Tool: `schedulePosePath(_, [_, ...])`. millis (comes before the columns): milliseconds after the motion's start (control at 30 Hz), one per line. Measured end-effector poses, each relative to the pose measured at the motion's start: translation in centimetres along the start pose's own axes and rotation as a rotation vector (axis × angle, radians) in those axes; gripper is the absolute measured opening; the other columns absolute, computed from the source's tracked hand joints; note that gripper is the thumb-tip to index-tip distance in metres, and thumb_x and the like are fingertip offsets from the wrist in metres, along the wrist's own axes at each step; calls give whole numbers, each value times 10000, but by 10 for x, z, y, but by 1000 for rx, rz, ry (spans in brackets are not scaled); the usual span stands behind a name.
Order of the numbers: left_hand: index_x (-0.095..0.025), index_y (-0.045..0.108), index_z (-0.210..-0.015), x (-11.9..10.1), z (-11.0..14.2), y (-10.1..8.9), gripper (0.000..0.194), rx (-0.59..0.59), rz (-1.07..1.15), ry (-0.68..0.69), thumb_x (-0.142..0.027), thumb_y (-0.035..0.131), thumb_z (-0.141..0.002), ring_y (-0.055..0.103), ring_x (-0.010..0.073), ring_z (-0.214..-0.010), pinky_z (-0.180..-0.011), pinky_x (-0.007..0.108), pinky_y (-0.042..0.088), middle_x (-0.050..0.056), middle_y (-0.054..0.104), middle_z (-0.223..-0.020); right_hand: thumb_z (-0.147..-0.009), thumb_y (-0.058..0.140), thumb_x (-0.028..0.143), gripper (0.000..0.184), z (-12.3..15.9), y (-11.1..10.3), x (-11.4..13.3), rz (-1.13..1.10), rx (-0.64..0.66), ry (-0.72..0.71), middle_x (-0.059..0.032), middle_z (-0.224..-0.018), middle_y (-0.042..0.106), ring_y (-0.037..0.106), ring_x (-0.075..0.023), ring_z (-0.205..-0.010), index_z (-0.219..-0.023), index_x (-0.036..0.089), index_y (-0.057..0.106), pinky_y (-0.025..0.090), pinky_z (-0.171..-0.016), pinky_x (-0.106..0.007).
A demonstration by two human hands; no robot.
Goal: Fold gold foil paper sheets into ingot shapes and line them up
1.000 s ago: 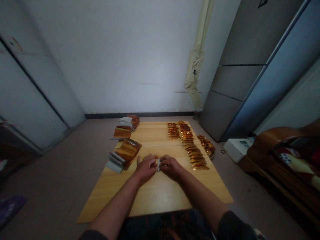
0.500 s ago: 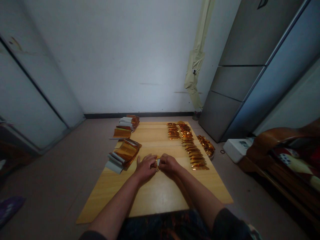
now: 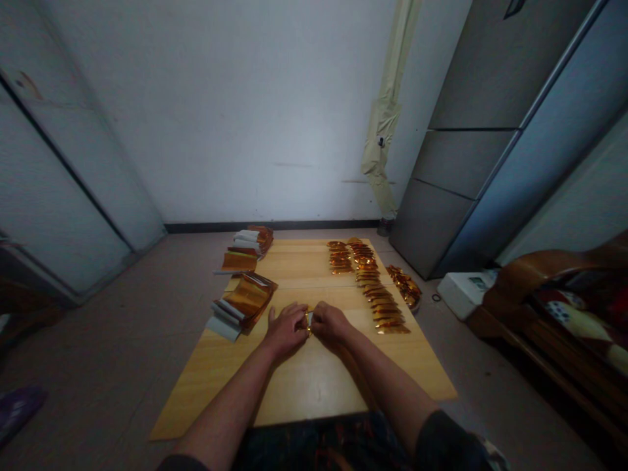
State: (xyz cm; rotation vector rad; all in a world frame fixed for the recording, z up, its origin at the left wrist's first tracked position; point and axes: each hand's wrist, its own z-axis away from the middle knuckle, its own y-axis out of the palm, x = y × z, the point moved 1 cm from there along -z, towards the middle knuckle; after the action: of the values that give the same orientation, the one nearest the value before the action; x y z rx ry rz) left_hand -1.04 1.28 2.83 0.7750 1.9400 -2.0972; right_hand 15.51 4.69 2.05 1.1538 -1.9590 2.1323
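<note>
My left hand (image 3: 284, 330) and my right hand (image 3: 331, 323) meet over the middle of a low wooden board (image 3: 314, 379). Both are closed on a small piece of gold foil paper (image 3: 308, 321) pinched between the fingertips; most of it is hidden by my fingers. To the left of my left hand lies a curled stack of gold foil sheets (image 3: 244, 303). A row of folded gold pieces (image 3: 377, 297) runs along the board to the right of my right hand.
More foil stacks (image 3: 248, 248) lie at the board's far left corner. A dish of gold pieces (image 3: 406, 286) sits on the floor by the right edge. A grey fridge (image 3: 490, 144) stands at the right, a wooden chair (image 3: 554, 294) nearer.
My hands have drawn slightly closer together around the foil piece; the white part seen between them a second ago is now covered. Nothing else has moved.
</note>
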Motion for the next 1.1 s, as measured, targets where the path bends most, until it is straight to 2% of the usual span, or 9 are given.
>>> schedulePosePath(267, [-255,635,-816,-3,0,1,93,-29,-11,-7,-327,604,-767,391,307,-1370,-1114,707,64,10,543,-1419,-743,633,182,23,-1,4,-2,-32,-4,9,13,-797,548,488,-112,-674,-725,197,635,339,-583,-204])
schedulePosePath(533, [-246,597,-768,0,0,6,57,-51,-6,-4,-299,609,-751,393,302,-1366,-1114,704,71,-11,546,-1412,-680,576,22,159,-3,4,-12,-168,-78,23,4,-793,555,530,-123,-764,-700,175,617,399,-692,-208])
schedulePosePath(700, [-248,595,-770,0,0,7,60,-62,-8,0,-305,604,-756,396,297,-1364,-1118,695,77,-1,556,-1401,-669,606,58,127,1,9,-13,-201,-125,43,17,-796,535,507,-115,-732,-711,176,595,388,-665,-210])
schedulePosePath(833, [-247,593,-758,-1,0,6,59,-60,-3,-4,-302,610,-746,395,307,-1363,-1119,698,74,-6,557,-1400,-622,598,26,175,2,8,-13,-232,-130,17,22,-804,514,495,-120,-746,-701,179,563,388,-676,-216])
schedulePosePath(967, [-240,581,-744,-2,1,5,55,-70,4,-13,-285,612,-743,403,306,-1357,-1121,692,81,-4,562,-1394,-599,516,-18,220,3,6,-10,-273,-211,19,14,-794,510,489,-128,-748,-684,183,543,385,-681,-226])
schedulePosePath(1100, [-237,577,-749,-4,2,6,67,-85,4,-15,-293,615,-755,409,297,-1352,-1125,682,91,-3,569,-1387,-640,450,-23,240,12,4,-1,-276,-315,8,-3,-785,535,493,-137,-749,-684,186,560,379,-688,-234])
